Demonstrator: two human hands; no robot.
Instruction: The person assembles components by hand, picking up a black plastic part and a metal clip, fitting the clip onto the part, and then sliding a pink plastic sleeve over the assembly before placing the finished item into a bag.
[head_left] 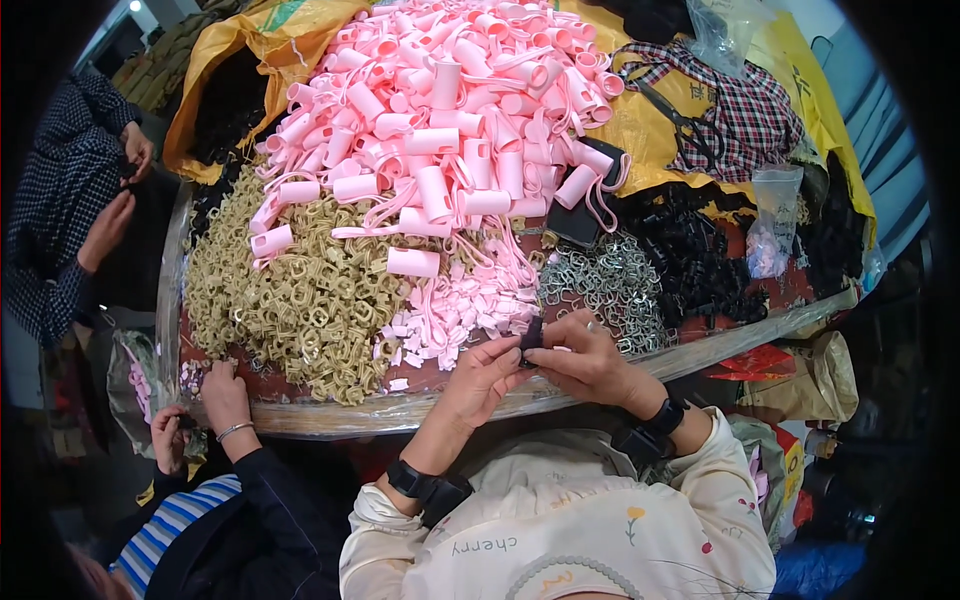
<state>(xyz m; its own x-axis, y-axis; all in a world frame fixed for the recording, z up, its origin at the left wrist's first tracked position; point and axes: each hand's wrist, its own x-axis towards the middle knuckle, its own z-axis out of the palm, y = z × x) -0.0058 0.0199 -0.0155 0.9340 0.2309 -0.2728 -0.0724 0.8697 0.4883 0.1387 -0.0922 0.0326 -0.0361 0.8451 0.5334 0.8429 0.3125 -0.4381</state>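
Note:
At the near edge of the table, my left hand [482, 378] and my right hand [588, 360] meet fingertip to fingertip. Between them they pinch a small black piece [531, 338], partly covered by the fingers; its exact kind cannot be made out. A bit of pink shows by my right fingers. Just beyond the hands lies a heap of small flat pink pieces [462, 312]. Silver metal rings [612, 285] are piled to the right, tan-gold metal buckles [300, 310] to the left. Farther back rises a large mound of pink cylinders with straps [430, 140].
Black parts [690, 250] lie heaped at the right, near a clear plastic bag [775, 220]. Black scissors [685, 125] rest on checked cloth [755, 125]. A yellow sack [240, 60] stands at the back left. Two co-workers' hands [225, 398] [110, 225] are busy at the left.

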